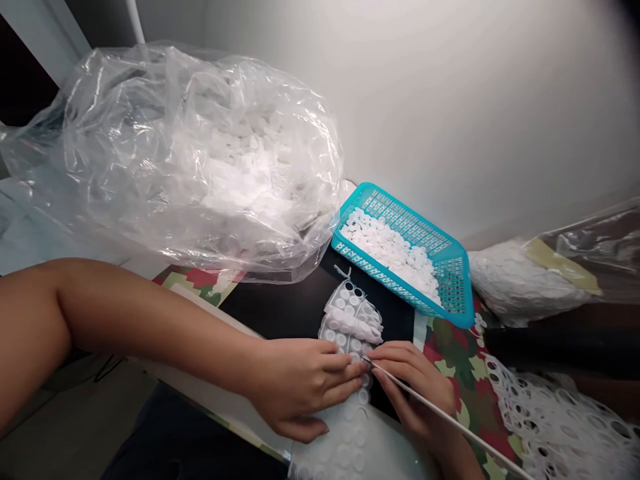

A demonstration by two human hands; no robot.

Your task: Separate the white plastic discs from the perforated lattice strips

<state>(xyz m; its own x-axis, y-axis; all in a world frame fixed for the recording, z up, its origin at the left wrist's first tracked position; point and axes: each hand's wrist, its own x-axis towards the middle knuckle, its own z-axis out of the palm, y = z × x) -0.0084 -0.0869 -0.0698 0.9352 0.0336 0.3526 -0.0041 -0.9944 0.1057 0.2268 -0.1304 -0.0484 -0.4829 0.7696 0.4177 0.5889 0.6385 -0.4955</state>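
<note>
A translucent plastic sheet with rows of round white discs (343, 341) lies before me, its far end narrowed, with a rolled white strip across it. My left hand (313, 383) rests flat over this sheet, fingers stretched to the right and pressing on it. Close beside those fingertips, my right hand (420, 387) is closed around a thin white rod (440, 415) with a dark, narrow tip. The tip touches or nearly touches the sheet by the left fingertips; exactly which, I cannot tell. Toward me, the sheet continues over a pale, smooth surface (385, 443).
A teal basket (453, 257) holds many small white discs. At the back left bulges a large clear plastic bag (200, 167) of white pieces. Another filled bag (525, 283) lies right, above a heap of punched-out white sheets (575, 420). A camouflage-patterned cloth (455, 353) covers the table.
</note>
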